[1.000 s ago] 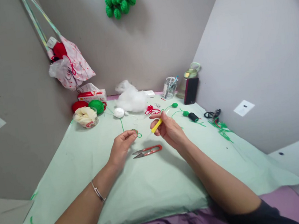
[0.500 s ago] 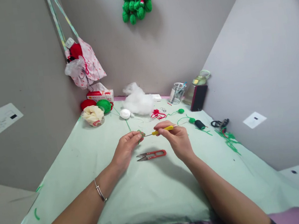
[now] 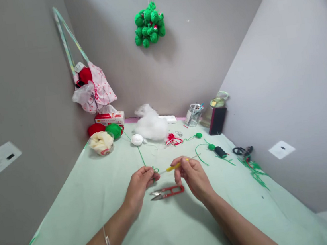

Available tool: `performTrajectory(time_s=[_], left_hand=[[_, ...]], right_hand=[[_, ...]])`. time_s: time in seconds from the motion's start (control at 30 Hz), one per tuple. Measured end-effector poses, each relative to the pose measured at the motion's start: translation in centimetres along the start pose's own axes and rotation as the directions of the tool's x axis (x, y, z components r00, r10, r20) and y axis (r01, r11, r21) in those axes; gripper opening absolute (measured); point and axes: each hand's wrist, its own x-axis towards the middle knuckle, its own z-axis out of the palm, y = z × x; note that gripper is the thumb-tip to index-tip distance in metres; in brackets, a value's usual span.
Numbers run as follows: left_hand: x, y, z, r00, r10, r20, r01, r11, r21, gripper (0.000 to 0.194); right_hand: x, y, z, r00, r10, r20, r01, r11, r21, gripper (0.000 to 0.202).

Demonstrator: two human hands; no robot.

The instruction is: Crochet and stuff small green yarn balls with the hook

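Observation:
Between the fingertips of my left hand [image 3: 143, 183] is a small piece of green yarn work [image 3: 155, 171], mostly covered by the fingers. A green strand runs from it up to the green yarn ball [image 3: 113, 130]. My right hand [image 3: 193, 175] is closed on a crochet hook with a yellow handle [image 3: 173, 167]. The hook's thin metal tip points left and reaches the yarn work; whether it sits in a loop I cannot tell. Just below the hands, red-handled thread snips [image 3: 168, 192] lie on the green cloth.
At the back are white stuffing [image 3: 152, 126], a white yarn ball [image 3: 137, 139], red yarn [image 3: 173, 139] and a glass jar [image 3: 193, 115]. A phone [image 3: 218, 121] leans by a bottle at right. Green yarn scraps [image 3: 256, 172] lie beyond. A tissue box [image 3: 110, 119] stands back left.
The view has tilted upward, so everything sits lower in the picture. My right-hand fingers have shifted on the hook, and its handle is tilted a little differently. The left hand keeps its hold.

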Motion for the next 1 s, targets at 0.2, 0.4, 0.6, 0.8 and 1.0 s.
performTrajectory(time_s=[0.2,0.4,0.6,0.8,1.0], left_hand=[[-0.6,0.1,0.5,0.992,-0.123,-0.025,0.123,0.992,-0.005,0.031],[0.2,-1.3,0.7,0.951,-0.279,-0.130,0.274,0.960,-0.058,0.034],[0.6,-0.7,0.6,0.950,-0.255,-0.178,0.254,0.967,-0.030,0.024],[-0.4,1.4,0.5,0.978,-0.163,-0.133,0.177,0.979,0.099,0.019],[-1.3,1.8,1.0,0.999,-0.034,-0.039,0.038,0.994,0.099,0.019]], right_hand=[[1.0,0.9,-1.1,0.972,0.233,0.024,-0.230,0.930,0.286,0.053],[2.1,1.3,-2.2,0.938,0.342,-0.046,-0.292,0.858,0.423,0.041],[2.0,1.3,-2.4,0.923,0.384,0.023,-0.357,0.831,0.426,0.046],[1.0,0.4,-1.8,0.957,0.291,-0.010,-0.260,0.869,0.422,0.024],[-0.7,-2.1,-0.5,0.999,-0.040,-0.007,0.040,0.997,-0.062,0.012]])
